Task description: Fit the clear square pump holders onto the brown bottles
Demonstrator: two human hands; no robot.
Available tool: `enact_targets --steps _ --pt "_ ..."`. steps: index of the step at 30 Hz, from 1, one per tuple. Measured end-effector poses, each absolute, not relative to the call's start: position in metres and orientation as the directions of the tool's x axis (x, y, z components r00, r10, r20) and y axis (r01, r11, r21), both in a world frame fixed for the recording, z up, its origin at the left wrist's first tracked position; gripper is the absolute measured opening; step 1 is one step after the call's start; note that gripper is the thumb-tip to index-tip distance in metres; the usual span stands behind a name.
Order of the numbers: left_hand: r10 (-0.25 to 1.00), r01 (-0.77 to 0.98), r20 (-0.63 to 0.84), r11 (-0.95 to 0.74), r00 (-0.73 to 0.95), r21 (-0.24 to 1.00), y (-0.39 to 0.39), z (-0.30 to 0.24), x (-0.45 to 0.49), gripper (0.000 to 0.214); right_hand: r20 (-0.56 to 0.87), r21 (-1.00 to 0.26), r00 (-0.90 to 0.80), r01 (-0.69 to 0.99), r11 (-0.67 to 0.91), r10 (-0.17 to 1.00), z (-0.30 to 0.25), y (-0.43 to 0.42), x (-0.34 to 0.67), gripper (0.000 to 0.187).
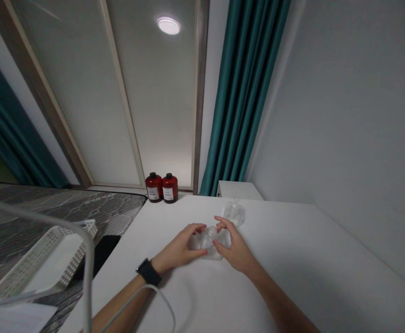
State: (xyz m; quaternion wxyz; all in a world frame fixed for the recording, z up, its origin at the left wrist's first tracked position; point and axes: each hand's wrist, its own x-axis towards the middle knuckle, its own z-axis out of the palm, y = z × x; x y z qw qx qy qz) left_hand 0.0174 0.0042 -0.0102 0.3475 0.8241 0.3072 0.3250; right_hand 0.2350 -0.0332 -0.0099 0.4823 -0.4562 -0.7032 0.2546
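A small clear plastic container with a rounded end lies between my hands on the white table; its exact kind is hard to make out. My left hand, with a dark watch on its wrist, grips the container's left side between thumb and fingers. At its rounded right end, the thumb and fingers of my right hand curve around it. Thin clear plastic shows beneath and beside the container. Just beyond my right hand sits another crumpled-looking clear plastic item.
Two red bottles with black caps stand at the table's far left corner. A white perforated basket is left of the table. A pale cable crosses the near left. Behind the table are a white cabinet and a teal curtain.
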Motion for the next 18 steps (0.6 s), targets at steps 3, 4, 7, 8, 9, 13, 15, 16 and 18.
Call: enact_targets --steps 3,4,7,8,9,13,15,16,18 --pt "0.735 0.285 0.319 -0.568 0.598 0.772 0.0042 -0.0107 0.0175 0.062 0.441 -0.799 -0.134 0.393 0.456 0.888 -0.0095 -0.0335 0.235 0.059" --pt "0.735 0.285 0.319 -0.567 0.599 0.773 0.0042 -0.0106 0.0176 0.062 0.442 -0.798 -0.135 0.392 0.457 0.887 -0.0094 -0.0335 0.235 0.06" --pt "0.74 0.291 0.312 -0.561 0.596 0.775 0.004 -0.0102 0.0179 0.062 0.465 -0.785 -0.122 0.401 0.472 0.877 -0.0088 -0.0336 0.2353 0.059" --pt "0.742 0.293 0.31 -0.559 0.594 0.776 0.004 -0.0101 0.018 0.063 0.469 -0.782 -0.121 0.403 0.474 0.875 -0.0085 -0.0336 0.2354 0.058" --pt "0.743 0.293 0.309 -0.557 0.593 0.777 0.004 -0.01 0.0181 0.063 0.465 -0.784 -0.124 0.403 0.473 0.876 -0.0082 -0.0336 0.2356 0.059" --pt "0.733 0.276 0.318 -0.564 0.601 0.778 0.0042 -0.0103 0.018 0.063 0.437 -0.8 -0.138 0.392 0.454 0.889 -0.0077 -0.0337 0.2356 0.06" --pt "0.734 0.279 0.32 -0.566 0.6 0.776 0.0041 -0.0106 0.0176 0.063 0.438 -0.802 -0.125 0.393 0.449 0.89 -0.008 -0.0337 0.2351 0.059" --pt "0.735 0.282 0.32 -0.566 0.597 0.775 0.004 -0.0106 0.0175 0.063 0.437 -0.805 -0.122 0.39 0.448 0.891 -0.0083 -0.0337 0.2347 0.06" --pt "0.74 0.285 0.318 -0.562 0.594 0.776 0.0037 -0.0105 0.0172 0.063 0.427 -0.817 -0.126 0.372 0.441 0.896 -0.0089 -0.0339 0.2338 0.062"
